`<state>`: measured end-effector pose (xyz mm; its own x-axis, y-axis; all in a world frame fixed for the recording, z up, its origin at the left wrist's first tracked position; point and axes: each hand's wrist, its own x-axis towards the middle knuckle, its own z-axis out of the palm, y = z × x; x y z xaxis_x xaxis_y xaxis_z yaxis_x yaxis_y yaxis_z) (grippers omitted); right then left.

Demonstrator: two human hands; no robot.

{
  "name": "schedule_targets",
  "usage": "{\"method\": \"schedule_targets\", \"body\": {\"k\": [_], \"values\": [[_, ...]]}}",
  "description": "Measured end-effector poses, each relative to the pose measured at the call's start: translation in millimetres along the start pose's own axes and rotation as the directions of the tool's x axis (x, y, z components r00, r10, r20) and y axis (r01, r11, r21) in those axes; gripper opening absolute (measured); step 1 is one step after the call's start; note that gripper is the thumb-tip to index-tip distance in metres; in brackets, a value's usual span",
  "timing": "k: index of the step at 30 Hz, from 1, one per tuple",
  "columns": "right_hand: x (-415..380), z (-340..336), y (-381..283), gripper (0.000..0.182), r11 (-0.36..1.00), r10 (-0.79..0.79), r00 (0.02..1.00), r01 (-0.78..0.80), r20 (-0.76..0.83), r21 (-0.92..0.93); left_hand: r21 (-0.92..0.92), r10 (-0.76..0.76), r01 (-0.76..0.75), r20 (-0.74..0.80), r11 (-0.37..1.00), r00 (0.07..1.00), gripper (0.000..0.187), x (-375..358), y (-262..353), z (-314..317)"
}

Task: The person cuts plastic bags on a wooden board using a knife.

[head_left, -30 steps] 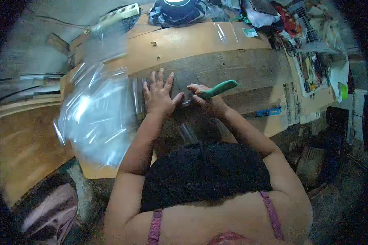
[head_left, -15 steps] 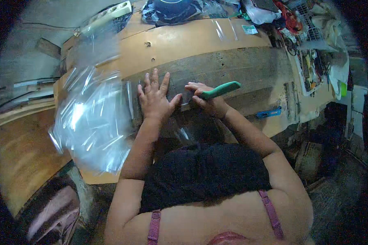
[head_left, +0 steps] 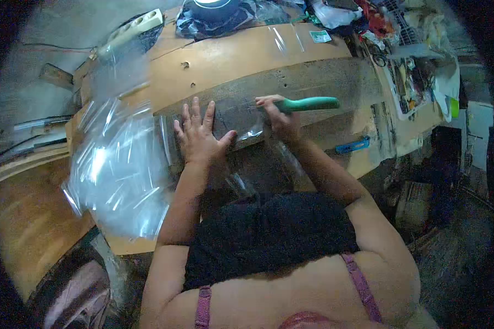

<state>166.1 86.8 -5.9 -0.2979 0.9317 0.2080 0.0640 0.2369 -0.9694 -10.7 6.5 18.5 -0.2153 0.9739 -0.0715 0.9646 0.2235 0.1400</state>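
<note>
Lying flat and spread, the left hand point(head_left: 198, 139) apparently steadied clear film point(head_left: 251, 134) on the dark board point(head_left: 324, 79); the right hand point(head_left: 283, 120) gripped a green handle point(head_left: 314, 103), presumably for control.

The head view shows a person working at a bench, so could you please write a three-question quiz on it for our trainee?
1. Multiple choice: what does the right hand hold?
A) the white power strip
B) the green handle
C) the blue tool

2. True or false: the left hand is closed in a fist.

3. Fill in the blank: of the two hands, the ____ one is nearer to the heap of clear plastic.

Key:
1. B.
2. False; it is palm down with its fingers spread.
3. left.
</note>
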Motion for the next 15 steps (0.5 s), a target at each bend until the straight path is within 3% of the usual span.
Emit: {"method": "schedule_targets", "body": {"k": [1,2,4,11,13,15], "values": [[-0.1,0.6,0.8,0.012,1.000,-0.002,1.000,0.002,0.000,-0.001,-0.001,0.001,-0.001,-0.002,1.000,1.000,0.080,-0.3,0.6,-0.2],[0.3,0.4,0.7,0.010,0.983,-0.061,0.997,0.070,0.056,-0.171,-0.006,-0.003,0.003,0.001,1.000,1.000,0.080,-0.4,1.2,-1.0],[1.9,5.1,1.8,0.012,0.936,-0.100,0.991,0.123,0.087,-0.330,-0.011,-0.008,0.008,0.000,1.000,1.000,0.080,0.0,0.8,-1.9],[1.2,6.0,16.9,0.013,0.883,-0.247,0.961,0.276,0.124,-0.379,0.002,-0.002,0.002,0.018,1.000,1.000,0.081,0.0,0.6,-1.3],[2.6,7.3,2.9,0.015,0.965,-0.069,0.995,0.084,0.069,-0.248,0.001,0.003,-0.003,0.006,1.000,1.000,0.081,0.1,-0.1,-0.2],[2.0,8.2,13.8,0.014,0.937,-0.154,0.984,0.176,0.094,-0.302,0.000,0.000,0.000,0.020,1.000,1.000,0.081,0.6,-0.2,-0.2]]}}
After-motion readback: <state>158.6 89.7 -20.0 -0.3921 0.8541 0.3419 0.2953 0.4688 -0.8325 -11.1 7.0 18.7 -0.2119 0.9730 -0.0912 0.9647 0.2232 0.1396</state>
